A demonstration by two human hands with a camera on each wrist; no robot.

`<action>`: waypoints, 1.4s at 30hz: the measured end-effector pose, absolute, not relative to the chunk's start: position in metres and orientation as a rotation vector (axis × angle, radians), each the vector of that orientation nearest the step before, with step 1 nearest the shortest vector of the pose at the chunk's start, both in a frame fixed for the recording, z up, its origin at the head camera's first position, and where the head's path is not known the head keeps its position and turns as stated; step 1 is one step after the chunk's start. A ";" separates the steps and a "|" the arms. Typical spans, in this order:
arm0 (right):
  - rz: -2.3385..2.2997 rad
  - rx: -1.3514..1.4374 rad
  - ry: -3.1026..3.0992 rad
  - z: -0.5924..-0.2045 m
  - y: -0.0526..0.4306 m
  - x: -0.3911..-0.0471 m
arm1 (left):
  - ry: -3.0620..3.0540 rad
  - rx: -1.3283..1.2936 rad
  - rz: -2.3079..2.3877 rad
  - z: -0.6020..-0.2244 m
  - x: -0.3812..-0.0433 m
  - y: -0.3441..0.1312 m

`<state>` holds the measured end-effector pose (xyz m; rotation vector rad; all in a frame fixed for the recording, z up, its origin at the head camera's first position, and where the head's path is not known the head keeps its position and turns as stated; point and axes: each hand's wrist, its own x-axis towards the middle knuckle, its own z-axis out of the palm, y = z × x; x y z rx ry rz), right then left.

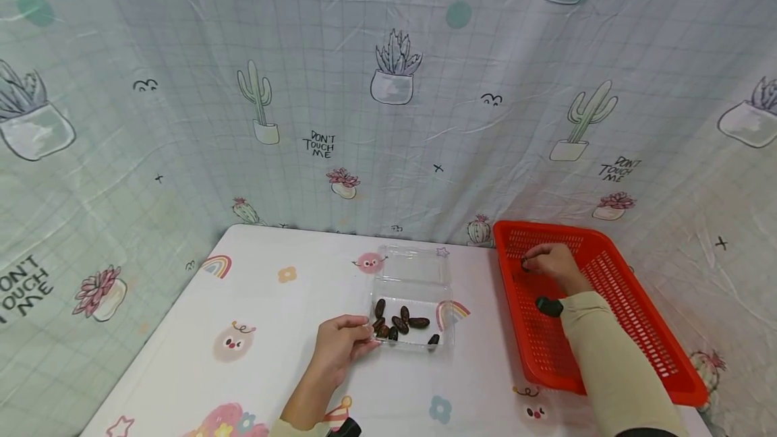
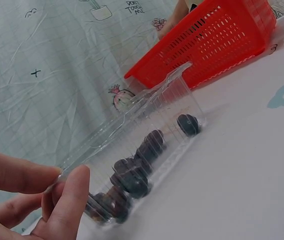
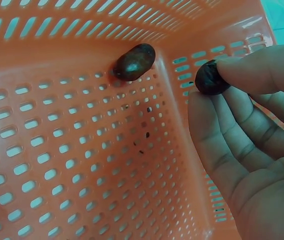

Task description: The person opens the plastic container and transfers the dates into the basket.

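Observation:
My left hand (image 1: 343, 344) pinches the near left corner of a clear plastic clamshell box (image 1: 446, 292), whose lid (image 1: 415, 265) lies folded back. Several dark brown dates (image 1: 400, 324) lie in the box, most of them toward its left side, with one at the near right corner. Over the red basket (image 1: 527, 336), my right hand (image 1: 555, 265) pinches a dark date (image 3: 212, 78) between thumb and fingertips. Another date (image 3: 134, 62) lies on the basket floor against its wall in the right wrist view.
The red basket stands at the table's right side, close to the cloth backdrop (image 1: 340, 106). A few small dark specks (image 3: 147, 134) dot its slotted floor. The table is covered with a white printed cloth (image 1: 267, 329).

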<state>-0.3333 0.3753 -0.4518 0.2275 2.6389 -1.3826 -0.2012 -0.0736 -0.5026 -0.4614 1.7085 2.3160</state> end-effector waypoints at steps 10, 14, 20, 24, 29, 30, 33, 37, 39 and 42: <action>-1.337 0.236 2.650 -0.458 0.375 -0.335 | 1.693 -0.459 2.322 -0.504 -0.202 -0.075; -1.329 0.261 2.640 -0.460 0.374 -0.334 | 1.683 -0.469 2.324 -0.504 -0.201 -0.075; -1.321 0.271 2.635 -0.462 0.373 -0.332 | 1.682 -0.464 2.319 -0.503 -0.200 -0.075; -1.331 0.278 2.640 -0.464 0.372 -0.333 | 1.682 -0.456 2.323 -0.502 -0.200 -0.075; -1.317 0.287 2.644 -0.464 0.371 -0.335 | 1.672 -0.447 2.326 -0.503 -0.202 -0.075; -1.310 0.284 2.645 -0.464 0.371 -0.335 | 1.673 -0.444 2.326 -0.503 -0.202 -0.075; -1.292 0.281 2.650 -0.463 0.371 -0.334 | 1.677 -0.448 2.324 -0.503 -0.202 -0.076; -1.266 0.267 2.666 -0.463 0.372 -0.334 | 1.680 -0.441 2.327 -0.503 -0.202 -0.076; -1.252 0.259 2.672 -0.463 0.373 -0.335 | 1.679 -0.438 2.328 -0.503 -0.202 -0.076; -1.255 0.258 2.668 -0.465 0.374 -0.335 | 1.682 -0.431 2.323 -0.503 -0.202 -0.076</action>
